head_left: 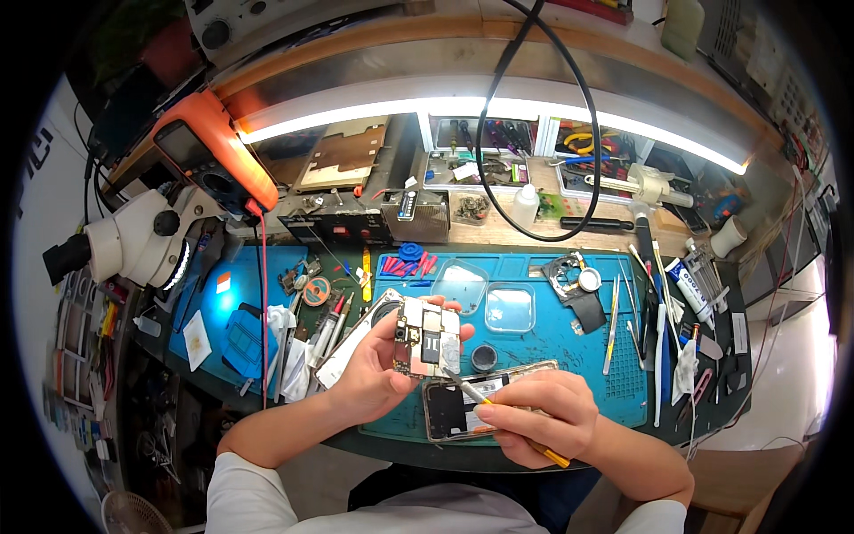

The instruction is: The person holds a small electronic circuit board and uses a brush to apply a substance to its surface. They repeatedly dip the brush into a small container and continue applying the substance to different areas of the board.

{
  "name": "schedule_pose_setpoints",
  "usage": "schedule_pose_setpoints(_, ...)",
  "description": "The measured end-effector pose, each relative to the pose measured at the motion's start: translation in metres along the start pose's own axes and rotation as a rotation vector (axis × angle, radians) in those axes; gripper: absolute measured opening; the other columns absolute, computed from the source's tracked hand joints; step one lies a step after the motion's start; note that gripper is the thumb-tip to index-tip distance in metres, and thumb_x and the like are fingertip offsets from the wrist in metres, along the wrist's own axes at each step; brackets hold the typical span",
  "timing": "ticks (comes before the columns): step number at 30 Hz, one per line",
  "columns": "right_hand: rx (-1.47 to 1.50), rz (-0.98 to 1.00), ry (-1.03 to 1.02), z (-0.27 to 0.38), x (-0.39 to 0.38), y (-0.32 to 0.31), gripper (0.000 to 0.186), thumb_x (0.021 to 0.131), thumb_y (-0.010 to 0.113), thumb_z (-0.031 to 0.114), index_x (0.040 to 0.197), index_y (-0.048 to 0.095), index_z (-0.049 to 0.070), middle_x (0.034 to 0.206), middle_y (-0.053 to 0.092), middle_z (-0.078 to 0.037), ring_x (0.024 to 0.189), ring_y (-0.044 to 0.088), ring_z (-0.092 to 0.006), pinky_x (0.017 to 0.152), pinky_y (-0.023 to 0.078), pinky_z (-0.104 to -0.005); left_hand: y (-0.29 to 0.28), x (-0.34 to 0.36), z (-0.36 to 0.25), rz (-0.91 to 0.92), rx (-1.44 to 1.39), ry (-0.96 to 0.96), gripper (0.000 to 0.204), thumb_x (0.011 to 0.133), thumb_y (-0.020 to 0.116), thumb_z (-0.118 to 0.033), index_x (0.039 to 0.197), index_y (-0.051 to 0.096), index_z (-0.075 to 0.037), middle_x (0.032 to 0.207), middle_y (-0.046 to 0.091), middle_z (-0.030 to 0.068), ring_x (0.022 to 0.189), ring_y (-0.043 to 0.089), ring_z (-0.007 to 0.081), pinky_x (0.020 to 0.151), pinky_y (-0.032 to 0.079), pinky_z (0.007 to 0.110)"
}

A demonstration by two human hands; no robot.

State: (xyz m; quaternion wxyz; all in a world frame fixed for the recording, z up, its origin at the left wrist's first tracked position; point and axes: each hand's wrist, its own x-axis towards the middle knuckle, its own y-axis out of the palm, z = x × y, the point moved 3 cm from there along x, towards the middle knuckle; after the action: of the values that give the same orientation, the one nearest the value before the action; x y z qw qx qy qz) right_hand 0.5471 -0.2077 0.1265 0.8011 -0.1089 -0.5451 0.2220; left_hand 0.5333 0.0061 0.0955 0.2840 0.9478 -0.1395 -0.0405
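Circuit board (pixel 428 336) held upright above the blue work mat (pixel 569 356), left hand (pixel 374 374) fingers clamped on its edges, right hand (pixel 543 414) at four o'clock gripping a yellow-handled tool (pixel 507 418), opened phone (pixel 458 405) beneath, microscope (pixel 133 240) at ten o'clock.

Wooden table (pixel 498 233) under a blue work mat (pixel 543 347), long strip light (pixel 498 109) above the mat beneath a wooden shelf (pixel 374 40), white microscope (pixel 133 240) left of the mat, parts trays (pixel 480 169) behind it, pale floor (pixel 783 392) to its right.
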Motion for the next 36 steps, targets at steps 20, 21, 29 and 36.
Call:
schedule_pose_setpoints(20, -0.059, -0.020, 0.020, -0.0020, -0.0007, 0.0023, 0.035, 0.066, 0.071, -0.002, 0.101, 0.073, 0.005, 0.089, 0.065, -0.005, 0.061, 0.061, -0.0152, 0.054, 0.052, -0.0264, -0.0011, -0.0008, 0.0004, 0.008, -0.049, 0.037, 0.108, 0.070, 0.087, -0.039, 0.150, 0.024, -0.003, 0.152, 0.035, 0.0145, 0.141, 0.038, 0.0294, 0.115, 0.038, 0.045)
schedule_pose_setpoints(21, -0.067, -0.032, 0.024, -0.0029, -0.0012, 0.0023, 0.036, 0.066, 0.071, -0.002, 0.101, 0.072, 0.005, 0.089, 0.065, -0.005, 0.061, 0.061, -0.0152, 0.054, 0.052, -0.0263, -0.0014, -0.0007, 0.0005, 0.007, -0.048, 0.035, 0.108, 0.070, 0.087, -0.039, 0.150, 0.024, -0.003, 0.152, 0.035, 0.0144, 0.141, 0.038, 0.0293, 0.115, 0.038, 0.045)
schedule_pose_setpoints(29, -0.105, -0.043, 0.064, -0.0062, -0.0026, 0.0024, 0.039, 0.066, 0.071, -0.003, 0.103, 0.072, 0.005, 0.089, 0.066, -0.005, 0.065, 0.062, -0.0148, 0.053, 0.048, -0.0247, 0.0002, -0.0021, 0.0010, 0.047, -0.046, -0.013, 0.109, 0.069, 0.086, -0.043, 0.150, 0.025, -0.003, 0.153, 0.035, 0.0122, 0.141, 0.038, 0.0282, 0.114, 0.039, 0.045)
schedule_pose_setpoints(36, -0.078, -0.008, 0.059, -0.0067, -0.0016, 0.0031, 0.039, 0.067, 0.073, -0.002, 0.105, 0.072, 0.005, 0.090, 0.066, -0.005, 0.065, 0.062, -0.0142, 0.052, 0.048, -0.0246, 0.0017, -0.0021, 0.0002, 0.074, -0.026, -0.027, 0.108, 0.069, 0.085, -0.046, 0.149, 0.026, -0.003, 0.152, 0.035, 0.0121, 0.141, 0.039, 0.0280, 0.114, 0.039, 0.044)
